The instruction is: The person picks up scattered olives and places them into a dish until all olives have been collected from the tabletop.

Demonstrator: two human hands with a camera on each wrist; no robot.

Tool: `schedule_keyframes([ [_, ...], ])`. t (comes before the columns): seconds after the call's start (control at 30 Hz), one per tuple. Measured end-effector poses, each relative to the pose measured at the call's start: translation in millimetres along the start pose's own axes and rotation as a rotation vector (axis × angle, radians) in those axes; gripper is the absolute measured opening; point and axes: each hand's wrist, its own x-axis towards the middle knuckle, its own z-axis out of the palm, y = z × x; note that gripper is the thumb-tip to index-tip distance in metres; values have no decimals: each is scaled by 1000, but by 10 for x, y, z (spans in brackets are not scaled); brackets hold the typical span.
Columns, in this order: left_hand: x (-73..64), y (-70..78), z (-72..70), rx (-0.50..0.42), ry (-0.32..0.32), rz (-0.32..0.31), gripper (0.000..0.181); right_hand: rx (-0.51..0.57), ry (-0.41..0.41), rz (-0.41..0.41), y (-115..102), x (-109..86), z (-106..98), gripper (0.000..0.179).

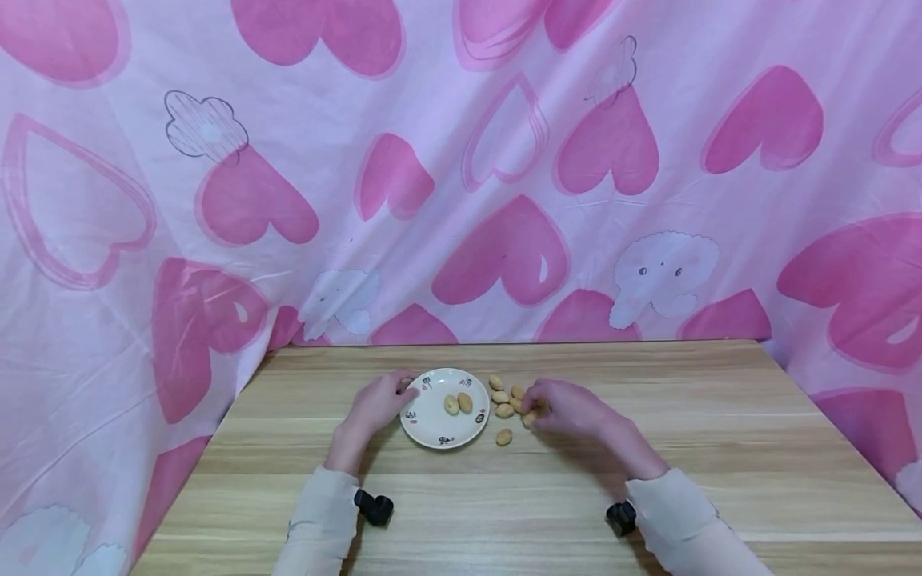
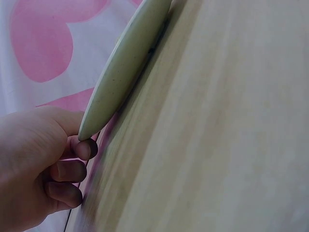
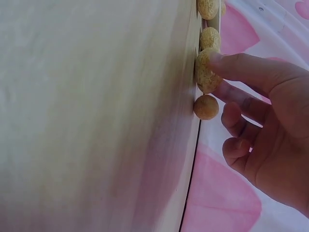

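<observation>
My left hand (image 1: pixel 380 402) pinches the left rim of a round white plate (image 1: pixel 432 428) with dark printed marks, thumb over the edge and fingers curled below. In the left wrist view the plate's pale underside (image 2: pixel 120 67) shows beside the thumb. Two tan walnuts (image 1: pixel 464 402) lie on the plate. To its right, my right hand (image 1: pixel 569 410) reaches into a loose group of several walnuts (image 1: pixel 500 397) on the table. Up close in the right wrist view, thumb and forefinger pinch one wrinkled walnut (image 3: pixel 206 77), low at the tabletop, with another walnut (image 3: pixel 206 107) right beside it.
A single walnut (image 1: pixel 504 437) lies on the wood-grain table (image 1: pixel 461 512) a little nearer than the group. A pink and white heart-print cloth (image 1: pixel 504 160) hangs behind the table and along its sides. Each sleeve cuff carries a small black camera (image 1: pixel 374 508).
</observation>
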Motion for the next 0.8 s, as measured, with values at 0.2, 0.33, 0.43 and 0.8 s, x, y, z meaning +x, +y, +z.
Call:
schedule_keyframes([
  [0.2,-1,-11,-8,-4,0,-1,32,-26,-5,-12,-28,23,5,17],
  [0.33,2,-18,-11,-10,1,2,33,-31,-5,0,-49,31,12,16],
  [0.43,8,-18,-9,-11,3,5,33,-26,5,5,-61,36,15,17],
  [0.8,8,-15,-2,2,-8,1,32,8,17,-9,-156,63,-10,17],
])
